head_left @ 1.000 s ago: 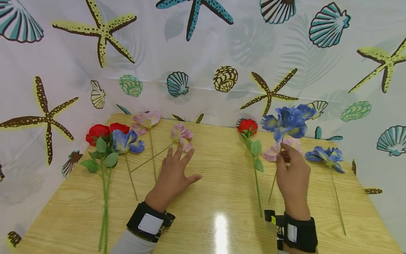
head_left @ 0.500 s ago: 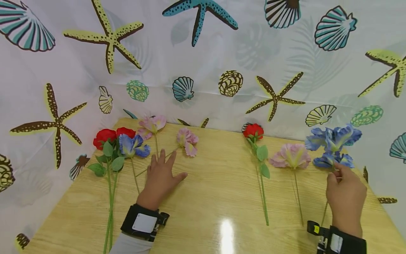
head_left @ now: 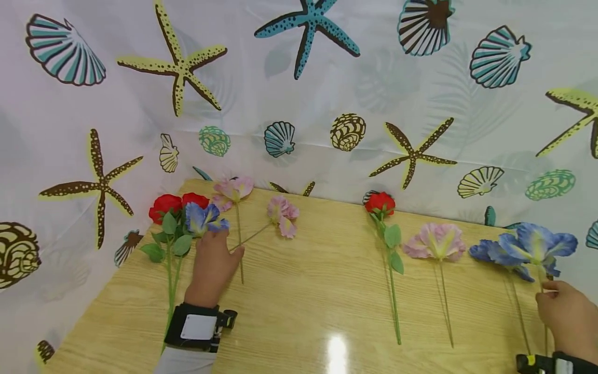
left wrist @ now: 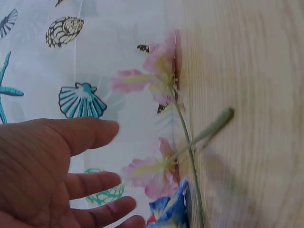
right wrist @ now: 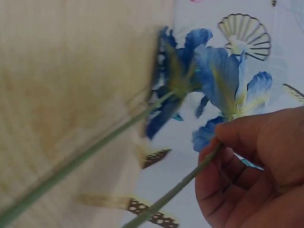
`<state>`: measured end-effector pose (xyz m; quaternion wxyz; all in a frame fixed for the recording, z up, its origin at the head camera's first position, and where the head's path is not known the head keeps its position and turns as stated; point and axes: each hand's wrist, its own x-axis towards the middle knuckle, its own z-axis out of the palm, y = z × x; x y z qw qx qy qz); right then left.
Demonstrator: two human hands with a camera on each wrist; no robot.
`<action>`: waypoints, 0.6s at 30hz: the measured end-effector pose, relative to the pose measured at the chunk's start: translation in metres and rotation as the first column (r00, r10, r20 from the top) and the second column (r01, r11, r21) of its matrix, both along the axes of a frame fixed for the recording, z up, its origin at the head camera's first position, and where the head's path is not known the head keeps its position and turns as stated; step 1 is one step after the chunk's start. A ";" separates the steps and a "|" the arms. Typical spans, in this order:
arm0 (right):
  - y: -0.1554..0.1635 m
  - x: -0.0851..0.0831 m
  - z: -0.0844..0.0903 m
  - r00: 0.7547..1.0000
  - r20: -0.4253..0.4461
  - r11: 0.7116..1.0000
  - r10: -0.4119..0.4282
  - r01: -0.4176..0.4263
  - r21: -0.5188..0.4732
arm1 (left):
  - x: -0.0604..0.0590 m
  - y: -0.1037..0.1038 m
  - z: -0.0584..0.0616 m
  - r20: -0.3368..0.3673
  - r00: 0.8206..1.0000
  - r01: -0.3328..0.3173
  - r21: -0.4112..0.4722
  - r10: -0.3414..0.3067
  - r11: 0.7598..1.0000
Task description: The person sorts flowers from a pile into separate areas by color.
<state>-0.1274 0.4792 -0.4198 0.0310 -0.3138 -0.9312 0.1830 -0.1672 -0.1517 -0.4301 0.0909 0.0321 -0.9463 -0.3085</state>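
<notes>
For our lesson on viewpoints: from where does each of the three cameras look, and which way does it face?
Head: worn above, faces forward and down at the table; shows both hands.
Left wrist: looks along the left hand toward pink flowers.
Right wrist: looks past the right hand, which pinches the blue flower by its stem.
Shared: head and right wrist both show that blue flower.

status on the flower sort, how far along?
Done: a red rose, a pink flower and a blue flower lie side by side on the right of the table. In hand: the right hand pinches the stem of a second blue flower beside that one; the left hand is open at the blue bloom of the mixed cluster. Left: that bloom, two red roses and two pink flowers.
</notes>
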 end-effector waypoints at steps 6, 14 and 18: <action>0.005 -0.002 -0.014 0.996 0.084 0.999 0.042 -0.041 -0.013 | 0.000 0.006 -0.003 0.073 0.989 0.127 -0.008 -0.126 0.992; 0.009 -0.002 -0.018 0.978 0.209 0.998 0.029 -0.018 -0.054 | -0.004 0.014 -0.018 0.096 0.976 0.207 -0.108 -0.197 0.972; 0.005 0.000 -0.013 0.977 0.205 0.997 0.055 -0.044 -0.056 | -0.001 0.013 -0.022 0.086 0.977 0.206 -0.157 -0.195 0.966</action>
